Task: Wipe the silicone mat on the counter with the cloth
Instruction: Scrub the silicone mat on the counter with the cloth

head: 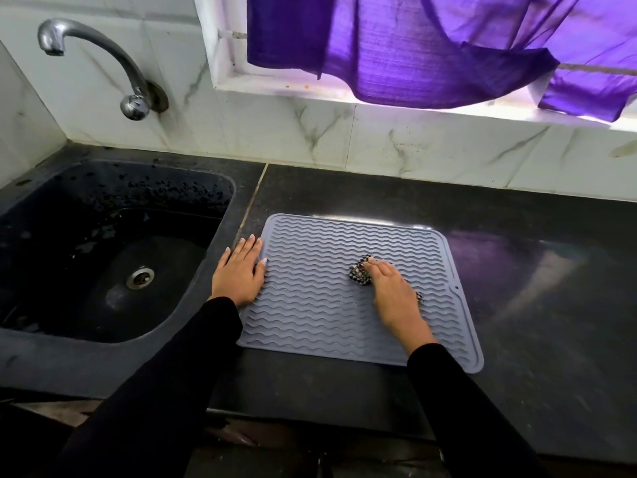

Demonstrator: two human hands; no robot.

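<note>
A grey silicone mat (310, 298) with wavy ridges lies flat on the black counter (534, 305), just right of the sink. My right hand (396, 298) presses a small bunched black-and-white patterned cloth (359, 272) onto the middle of the mat; most of the cloth is hidden under my palm and fingers. My left hand (239, 270) lies flat with fingers spread on the mat's left edge, half on the counter, holding nothing.
A black sink (51, 322) with a metal drain (139, 277) sits at the left, below a chrome tap (103, 56) on the marble-tiled wall. A purple curtain (413, 46) hangs over the window sill behind. The counter's front edge runs close below the mat.
</note>
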